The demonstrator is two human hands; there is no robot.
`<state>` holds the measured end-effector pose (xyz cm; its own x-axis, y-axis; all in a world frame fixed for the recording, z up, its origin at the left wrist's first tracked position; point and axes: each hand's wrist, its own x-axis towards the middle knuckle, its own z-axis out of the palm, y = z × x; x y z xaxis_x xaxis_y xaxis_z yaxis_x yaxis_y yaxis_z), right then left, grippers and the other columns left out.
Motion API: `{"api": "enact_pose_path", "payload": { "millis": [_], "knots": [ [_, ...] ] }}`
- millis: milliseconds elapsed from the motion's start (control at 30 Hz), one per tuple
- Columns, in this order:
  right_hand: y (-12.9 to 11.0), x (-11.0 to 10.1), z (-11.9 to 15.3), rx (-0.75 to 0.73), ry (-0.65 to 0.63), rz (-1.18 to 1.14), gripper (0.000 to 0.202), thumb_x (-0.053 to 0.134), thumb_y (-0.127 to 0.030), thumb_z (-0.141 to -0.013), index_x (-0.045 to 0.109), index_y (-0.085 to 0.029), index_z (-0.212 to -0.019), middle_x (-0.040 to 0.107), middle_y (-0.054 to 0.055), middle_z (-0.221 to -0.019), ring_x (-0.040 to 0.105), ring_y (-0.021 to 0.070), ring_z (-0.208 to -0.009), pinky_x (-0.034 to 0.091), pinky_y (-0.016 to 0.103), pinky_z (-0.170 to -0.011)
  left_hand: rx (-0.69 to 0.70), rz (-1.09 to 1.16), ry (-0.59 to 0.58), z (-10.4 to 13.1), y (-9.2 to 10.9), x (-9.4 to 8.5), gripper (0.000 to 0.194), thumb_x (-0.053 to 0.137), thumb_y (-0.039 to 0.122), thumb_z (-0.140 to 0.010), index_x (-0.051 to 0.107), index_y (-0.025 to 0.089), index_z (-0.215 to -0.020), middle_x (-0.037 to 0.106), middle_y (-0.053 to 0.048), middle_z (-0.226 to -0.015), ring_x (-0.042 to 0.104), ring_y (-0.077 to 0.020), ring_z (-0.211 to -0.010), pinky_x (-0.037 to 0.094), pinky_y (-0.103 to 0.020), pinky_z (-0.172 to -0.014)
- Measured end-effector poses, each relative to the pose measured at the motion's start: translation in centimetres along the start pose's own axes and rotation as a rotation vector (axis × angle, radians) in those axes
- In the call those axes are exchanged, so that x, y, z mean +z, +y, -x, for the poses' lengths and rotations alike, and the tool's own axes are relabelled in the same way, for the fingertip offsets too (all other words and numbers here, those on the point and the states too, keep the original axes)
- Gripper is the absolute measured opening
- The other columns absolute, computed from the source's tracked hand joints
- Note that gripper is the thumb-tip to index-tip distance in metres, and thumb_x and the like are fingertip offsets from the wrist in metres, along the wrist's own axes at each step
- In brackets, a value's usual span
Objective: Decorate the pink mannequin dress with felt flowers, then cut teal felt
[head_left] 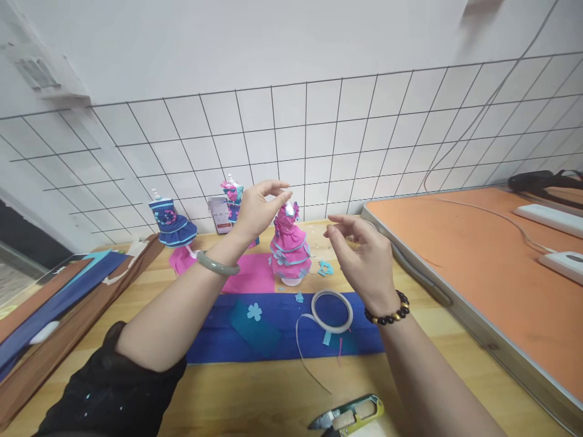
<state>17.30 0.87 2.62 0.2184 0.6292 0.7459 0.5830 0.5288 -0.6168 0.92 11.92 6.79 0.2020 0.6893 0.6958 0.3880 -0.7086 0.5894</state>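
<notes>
**Black sleeve lower left, thread snips at bottom edge, both hands up by pink mini dress**

Black sleeve nearest, on left arm; thread snips with yellow handle lie on the wooden table. Left hand, jade bangle on wrist, is raised beside the top of the pink tiered dress. Its grip is narrow, thumb near fingertips; can't tell if anything is pinched. Right hand, black-bead bracelet on wrist, is up to the right of the dress, apart from it. Grip also narrow, thumb tip close under index finger; contents can't be told.

Pink tiered dress stands upright on its small stand, mid-table, just behind the navy cloth. On that cloth: teal piece with light blue flower cutout, tape roll with a loose strip curling toward the front. Pink cloth left of the dress. Farther left, navy dress on a stand; phone beside a third dress, partly hidden by left arm. Orange-topped surface at right.
</notes>
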Motion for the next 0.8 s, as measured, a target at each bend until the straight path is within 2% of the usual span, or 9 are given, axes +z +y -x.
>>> {"api": "enact_pose_path", "payload": {
  "millis": [233, 467, 633, 800],
  "knots": [
    [0.0, -0.1, -0.1, -0.007, -0.015, 0.027, 0.018, 0.052, -0.019, -0.082, 0.062, -0.017, -0.097, 0.067, 0.002, -0.073, 0.061, 0.0153, -0.069, 0.047, 0.031, -0.069, 0.002, 0.005, -0.046, -0.2, 0.3, 0.1, 0.014, 0.056, 0.026, -0.075, 0.065, 0.016, -0.078, 0.068, -0.004, -0.085, 0.06, -0.0158, -0.085, 0.042, -0.033, -0.083],
    [-0.2, -0.2, -0.1, -0.039, -0.038, 0.038, 0.018, 0.051, -0.018, -0.082, 0.061, -0.018, -0.097, 0.066, 0.003, -0.073, 0.06, 0.0158, -0.068, 0.048, 0.032, -0.068, 0.019, 0.017, -0.018, 0.0, 0.0, -0.1, 0.017, 0.054, 0.018, -0.074, 0.063, 0.016, -0.088, 0.066, -0.004, -0.088, 0.059, -0.0147, -0.086, 0.042, -0.033, -0.084],
    [-0.4, -0.4, -0.1, -0.039, -0.035, 0.044, 0.018, 0.051, -0.018, -0.082, 0.061, -0.018, -0.097, 0.066, 0.002, -0.072, 0.06, 0.0155, -0.068, 0.048, 0.031, -0.067, 0.015, 0.001, -0.046, 0.5, 0.6, -0.4, 0.015, 0.053, 0.019, -0.074, 0.064, 0.017, -0.084, 0.067, -0.004, -0.09, 0.06, -0.0153, -0.09, 0.04, -0.034, -0.088],
    [-0.5, -0.5, -0.1, -0.02, -0.041, 0.027, 0.019, 0.05, -0.02, -0.082, 0.061, -0.018, -0.097, 0.066, 0.003, -0.073, 0.06, 0.0156, -0.066, 0.048, 0.03, -0.063, 0.02, -0.025, -0.043, 0.9, 0.7, -0.6, 0.018, 0.055, 0.021, -0.074, 0.065, 0.017, -0.089, 0.068, -0.005, -0.093, 0.06, -0.0164, -0.092, 0.04, -0.035, -0.087]
  ]
}}
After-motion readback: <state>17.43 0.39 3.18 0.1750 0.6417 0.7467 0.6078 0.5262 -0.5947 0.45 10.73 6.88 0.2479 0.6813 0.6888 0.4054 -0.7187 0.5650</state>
